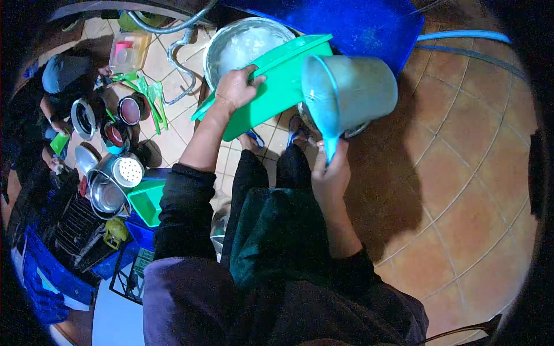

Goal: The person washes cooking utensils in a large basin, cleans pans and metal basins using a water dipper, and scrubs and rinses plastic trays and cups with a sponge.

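My left hand [235, 91] is closed on the upper rim of a green plastic tub [268, 95], which is held tilted in the air. In my right hand [333, 164] is the light-blue handle of a water dipper [366, 89]. The dipper lies on its side, its mouth turned toward the tub's right end. Behind the tub stands a large round metal basin [210, 55] with whitish, foamy contents. Another round vessel [358, 130] shows partly below the dipper, mostly hidden.
At left, a person [63, 75] works among pots, a metal pail [107, 193] and green utensils [153, 101]. A second green tub [147, 202] sits near my left elbow. A large blue container [363, 29] is at the top, with a blue hose [464, 36] on the tiled floor [461, 190].
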Demonstrator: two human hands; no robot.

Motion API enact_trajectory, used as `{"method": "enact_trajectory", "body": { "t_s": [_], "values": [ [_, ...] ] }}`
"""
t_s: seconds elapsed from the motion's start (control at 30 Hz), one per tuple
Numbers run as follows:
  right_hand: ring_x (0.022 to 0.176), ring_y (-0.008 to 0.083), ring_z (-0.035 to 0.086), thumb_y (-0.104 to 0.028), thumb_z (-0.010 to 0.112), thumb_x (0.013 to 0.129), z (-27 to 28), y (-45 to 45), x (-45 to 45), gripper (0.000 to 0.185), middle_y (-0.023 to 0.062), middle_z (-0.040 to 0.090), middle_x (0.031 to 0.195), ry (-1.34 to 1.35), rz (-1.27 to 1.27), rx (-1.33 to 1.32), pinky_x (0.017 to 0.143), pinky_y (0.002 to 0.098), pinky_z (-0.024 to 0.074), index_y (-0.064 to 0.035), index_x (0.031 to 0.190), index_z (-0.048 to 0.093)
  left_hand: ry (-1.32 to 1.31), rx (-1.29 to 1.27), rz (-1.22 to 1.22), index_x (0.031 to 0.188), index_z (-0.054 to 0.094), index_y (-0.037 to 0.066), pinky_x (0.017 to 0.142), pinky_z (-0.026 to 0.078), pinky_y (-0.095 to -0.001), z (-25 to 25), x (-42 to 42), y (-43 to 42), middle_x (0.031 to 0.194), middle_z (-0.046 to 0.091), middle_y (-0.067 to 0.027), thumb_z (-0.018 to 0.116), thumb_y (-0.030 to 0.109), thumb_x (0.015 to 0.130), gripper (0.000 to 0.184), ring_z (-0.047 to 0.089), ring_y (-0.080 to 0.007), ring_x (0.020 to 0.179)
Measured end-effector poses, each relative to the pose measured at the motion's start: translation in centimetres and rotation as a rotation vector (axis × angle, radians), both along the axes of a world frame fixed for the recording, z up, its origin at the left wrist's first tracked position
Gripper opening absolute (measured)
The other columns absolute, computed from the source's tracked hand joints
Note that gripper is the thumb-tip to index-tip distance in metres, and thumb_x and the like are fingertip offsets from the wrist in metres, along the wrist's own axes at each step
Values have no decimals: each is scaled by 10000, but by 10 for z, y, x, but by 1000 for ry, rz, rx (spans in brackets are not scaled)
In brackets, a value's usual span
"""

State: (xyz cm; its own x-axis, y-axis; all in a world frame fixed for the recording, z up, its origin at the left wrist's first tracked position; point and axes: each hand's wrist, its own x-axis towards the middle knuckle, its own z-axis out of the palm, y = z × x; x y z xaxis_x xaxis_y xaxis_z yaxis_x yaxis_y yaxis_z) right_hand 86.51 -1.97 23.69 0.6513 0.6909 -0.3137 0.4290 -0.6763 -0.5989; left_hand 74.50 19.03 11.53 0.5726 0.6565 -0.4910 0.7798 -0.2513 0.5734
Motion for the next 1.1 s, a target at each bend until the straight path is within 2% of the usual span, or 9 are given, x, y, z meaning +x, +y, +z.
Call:
{"method": "enact_trajectory", "body": {
  "t_s": [0.27, 0.53, 0.6, 0.73, 0.8, 0.9, 0.97, 1.03, 1.1],
  "values": [
    [730, 327, 594, -4, 503, 799, -2, 28, -11, 149, 156, 592, 816, -16, 143, 59, 624, 370, 465, -17, 947, 491, 40, 95, 24, 1026, 576, 97, 683, 462, -455, -12, -15, -3, 770, 606, -215, 489, 409, 822, 383, 590, -374, 762],
    [795, 210, 561, -87, 538, 817, -19, 60, 55, 230, 126, 567, 839, 38, -206, 340, 698, 316, 444, -2, 1005, 437, -105, 124, -30, 947, 569, 75, 630, 456, -413, 3, -79, -40, 752, 596, -170, 583, 224, 773, 230, 574, -347, 716],
    [716, 183, 547, -83, 559, 808, -61, 53, 95, 261, 83, 552, 793, 362, -345, 335, 652, 318, 455, -4, 1027, 440, -228, 230, -46, 887, 560, 54, 651, 439, -400, 7, -90, -50, 777, 587, -146, 614, 108, 707, 195, 567, -322, 760],
    [506, 103, 500, -118, 539, 816, -149, 58, 179, 160, 49, 546, 657, 228, -230, 105, 452, 240, 417, -10, 925, 495, -226, 292, -94, 844, 555, 45, 671, 419, -391, 23, -105, -57, 778, 573, -131, 619, 42, 639, 215, 544, -306, 764],
    [523, 165, 537, -144, 543, 800, -189, 68, 214, 172, 77, 567, 655, 278, -268, -55, 504, 286, 457, -2, 897, 534, -148, 319, -123, 830, 556, 48, 678, 405, -381, 31, -111, -57, 751, 557, -120, 618, 44, 609, 230, 520, -295, 747],
    [578, 240, 569, -153, 535, 790, -242, 82, 255, 223, 120, 592, 703, -98, -49, -270, 578, 344, 484, 11, 940, 555, -151, 335, -110, 808, 550, 45, 705, 394, -385, 33, -119, -57, 732, 538, -118, 592, 15, 568, 246, 505, -301, 733],
    [883, 356, 568, -198, 540, 757, -231, 100, 265, 356, 249, 580, 890, -419, 270, -298, 770, 465, 452, 20, 1038, 525, -125, 313, -104, 782, 541, 37, 748, 380, -406, 35, -124, -58, 726, 523, -126, 563, -14, 530, 258, 507, -309, 747],
    [978, 342, 531, -108, 545, 708, -203, 110, 237, 420, 258, 555, 976, -821, 465, -7, 818, 450, 437, 2, 1112, 513, -123, 308, -97, 774, 540, 36, 751, 380, -406, 38, -125, -60, 729, 523, -127, 561, -13, 530, 249, 506, -311, 754],
    [1009, 369, 497, 3, 500, 686, -193, 112, 197, 515, 254, 498, 1070, -354, 529, 146, 854, 435, 422, -107, 1188, 476, -129, 303, -67, 757, 540, 37, 778, 362, -409, 39, -126, -61, 734, 527, -113, 554, -8, 530, 232, 503, -304, 765]
  ]
}}
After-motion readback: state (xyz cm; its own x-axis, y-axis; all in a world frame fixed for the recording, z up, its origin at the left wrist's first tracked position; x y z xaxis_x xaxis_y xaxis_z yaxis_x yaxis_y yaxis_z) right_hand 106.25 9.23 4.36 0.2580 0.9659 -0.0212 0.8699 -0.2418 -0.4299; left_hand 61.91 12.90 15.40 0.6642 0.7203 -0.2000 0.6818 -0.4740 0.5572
